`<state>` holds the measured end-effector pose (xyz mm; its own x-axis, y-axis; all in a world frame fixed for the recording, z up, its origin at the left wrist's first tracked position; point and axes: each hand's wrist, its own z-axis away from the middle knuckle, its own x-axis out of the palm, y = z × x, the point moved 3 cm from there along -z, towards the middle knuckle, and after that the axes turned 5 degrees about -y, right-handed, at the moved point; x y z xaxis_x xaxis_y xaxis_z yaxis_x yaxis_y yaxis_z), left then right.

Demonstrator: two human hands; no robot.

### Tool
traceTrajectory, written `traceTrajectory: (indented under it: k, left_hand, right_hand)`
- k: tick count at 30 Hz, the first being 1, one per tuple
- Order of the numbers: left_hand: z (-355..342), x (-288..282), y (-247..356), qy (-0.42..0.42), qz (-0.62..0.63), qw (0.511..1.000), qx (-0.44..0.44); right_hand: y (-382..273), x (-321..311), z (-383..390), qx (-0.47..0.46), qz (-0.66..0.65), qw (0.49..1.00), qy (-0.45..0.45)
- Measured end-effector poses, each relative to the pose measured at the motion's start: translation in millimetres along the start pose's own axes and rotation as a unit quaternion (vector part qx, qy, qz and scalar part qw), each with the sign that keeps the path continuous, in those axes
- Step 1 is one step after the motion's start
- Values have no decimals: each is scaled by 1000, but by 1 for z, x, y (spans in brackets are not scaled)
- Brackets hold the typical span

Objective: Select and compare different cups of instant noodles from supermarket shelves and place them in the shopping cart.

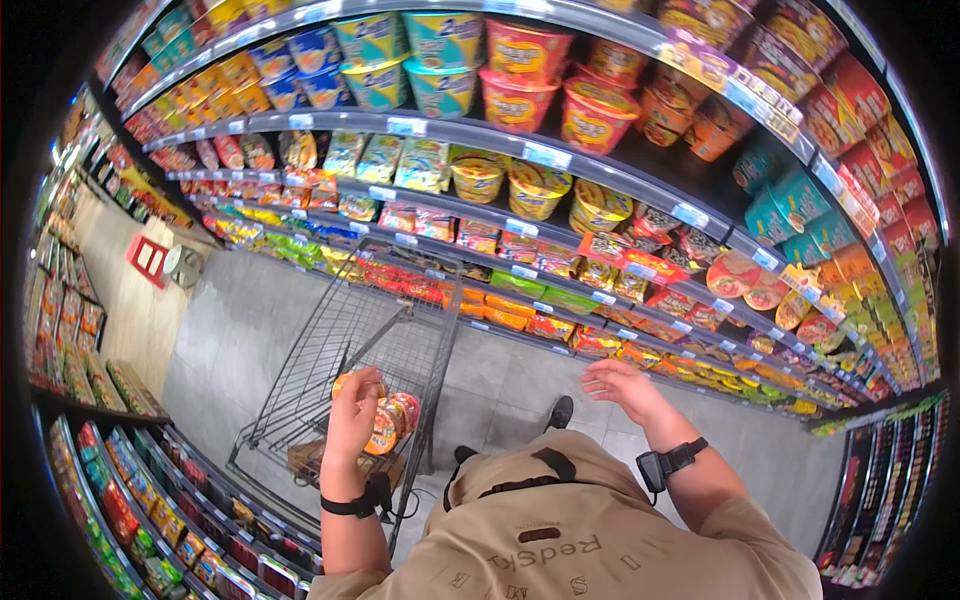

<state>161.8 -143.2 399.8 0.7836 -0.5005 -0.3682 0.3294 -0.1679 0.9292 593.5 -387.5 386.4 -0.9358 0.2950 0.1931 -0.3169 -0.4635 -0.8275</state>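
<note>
My left hand (354, 408) is raised over the shopping cart (300, 375), its fingers loosely bent and apart, with no clear grip on anything. Behind it shows part of an orange instant noodle cup (343, 385); whether the fingers touch it is hard to see. Beside that hand, in the cart, lie an orange-and-white noodle cup (381, 436) and a red-lidded noodle cup (407, 408). My right hand (625, 388) hovers to the right of my body with fingers spread and nothing in them. Both wrists wear black bands.
Ahead runs a long shelf (480, 148) stacked with noodle cups and bags. Teal cups (440, 60) and red cups (520, 75) fill its top level. A cardboard box (305, 462) sits low in the cart. Another packed shelf (170, 500) stands at the lower left. A red-framed sign (148, 261) is farther left.
</note>
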Motion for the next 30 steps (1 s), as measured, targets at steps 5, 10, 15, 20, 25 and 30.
traceTrajectory:
  k: [5, 10, 15, 20, 25, 30]
  left_hand:
    - [-47, 50, 43, -59, -53, 996, 30]
    - [-89, 93, 74, -83, -88, 991, 52]
    - [-127, 129, 109, -96, -94, 990, 41]
    - [-160, 171, 141, -80, -112, 988, 70]
    - [-190, 202, 179, -69, -133, 984, 100]
    - [-215, 209, 217, -28, -120, 985, 118]
  right_hand:
    - [12, -61, 5, -11, -60, 997, 39]
    - [10, -113, 2, -69, -136, 987, 56]
    - [1, -171, 2, -80, -168, 981, 62]
    - [-27, -222, 11, -98, -179, 976, 79]
    - [-63, -255, 12, -129, -168, 975, 65]
    - [-127, -243, 6, -158, -125, 979, 30]
